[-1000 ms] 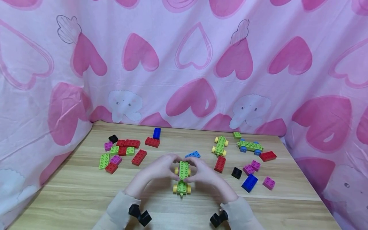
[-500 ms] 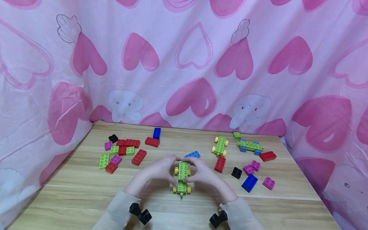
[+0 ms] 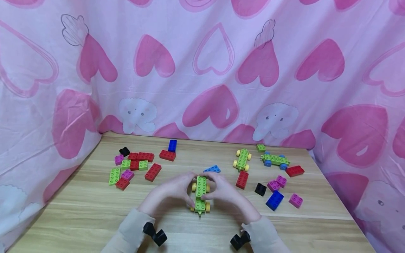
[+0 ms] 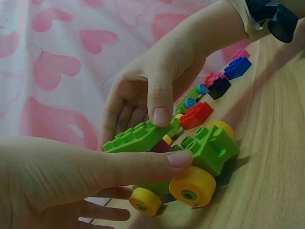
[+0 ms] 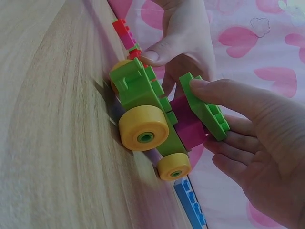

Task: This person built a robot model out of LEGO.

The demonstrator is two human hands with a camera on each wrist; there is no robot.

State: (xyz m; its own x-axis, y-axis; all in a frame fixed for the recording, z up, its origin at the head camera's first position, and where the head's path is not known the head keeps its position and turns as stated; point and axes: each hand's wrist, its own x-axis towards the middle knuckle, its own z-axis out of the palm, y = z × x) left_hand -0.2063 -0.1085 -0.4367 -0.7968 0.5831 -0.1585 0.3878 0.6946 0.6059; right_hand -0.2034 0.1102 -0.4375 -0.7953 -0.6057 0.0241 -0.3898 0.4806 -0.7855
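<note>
Pinching a green brick (image 5: 202,107) is the right hand (image 3: 224,188). Beside it, the left hand (image 3: 177,187) is gripping the yellow-wheeled base (image 5: 136,90).

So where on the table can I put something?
Bare wood: left of the left sleeve, and right of the right sleeve, in front of the rightmost pink brick. Crowded: the far-left bricks, and around the green car between left hand and right hand.

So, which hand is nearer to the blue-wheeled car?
Right hand: the blue-wheeled car stands ahead of it, to its right. The left hand is farther, left of the yellow-wheeled build between them.
</note>
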